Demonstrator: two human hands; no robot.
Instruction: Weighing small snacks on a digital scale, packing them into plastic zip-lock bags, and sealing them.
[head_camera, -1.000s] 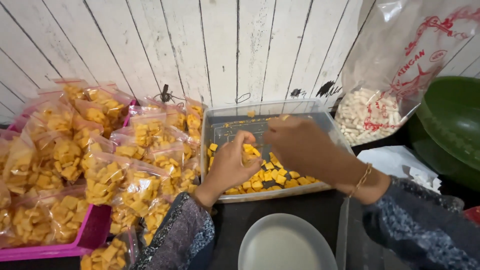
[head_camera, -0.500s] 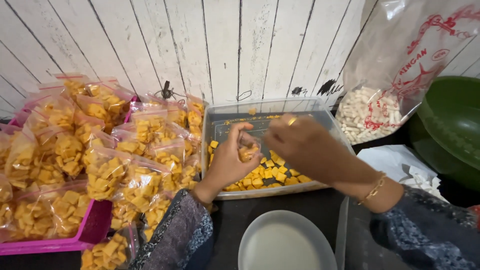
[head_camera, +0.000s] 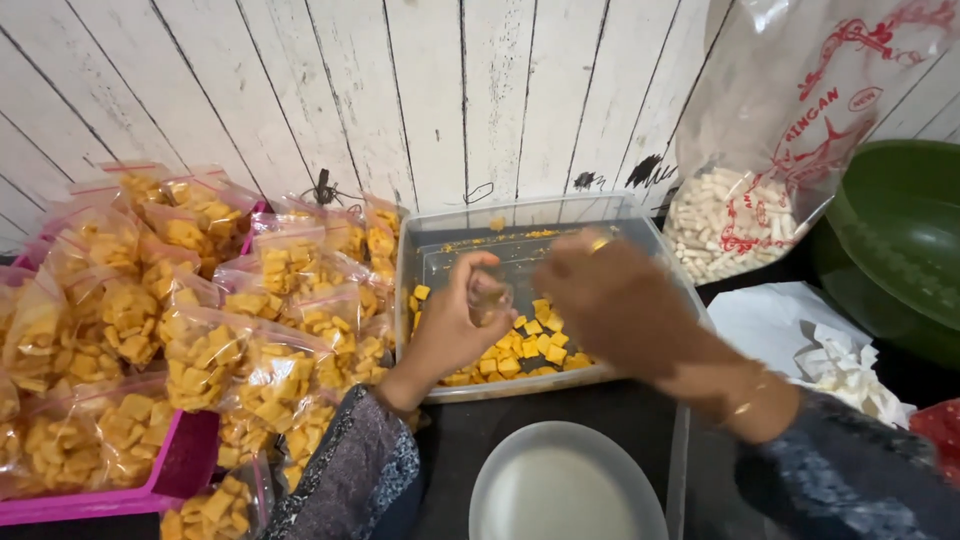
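A clear rectangular plastic container (head_camera: 425, 300) stands against the white plank wall, with orange square snack pieces (head_camera: 530, 350) on its floor. Above it my left hand (head_camera: 455, 325) pinches a small clear plastic bag (head_camera: 490, 297) between thumb and fingers. My right hand (head_camera: 615, 300), blurred by motion and wearing a ring, is right beside that bag with its fingertips at it. Whether it grips the bag is unclear. Both sleeves are dark and patterned, and a thin bracelet circles my right wrist.
Several sealed bags of orange snacks (head_camera: 200, 340) are heaped at left, partly in a pink tray (head_camera: 185, 465). A large printed bag of white puffed sticks (head_camera: 730, 215) leans at right, beside a green bowl (head_camera: 900, 230). White crumpled plastic (head_camera: 830, 365) and a white round dish (head_camera: 565, 490) lie nearer.
My left hand has lifted from the snack pieces with the small bag, and my right hand has swung in from the right to meet it above the container.
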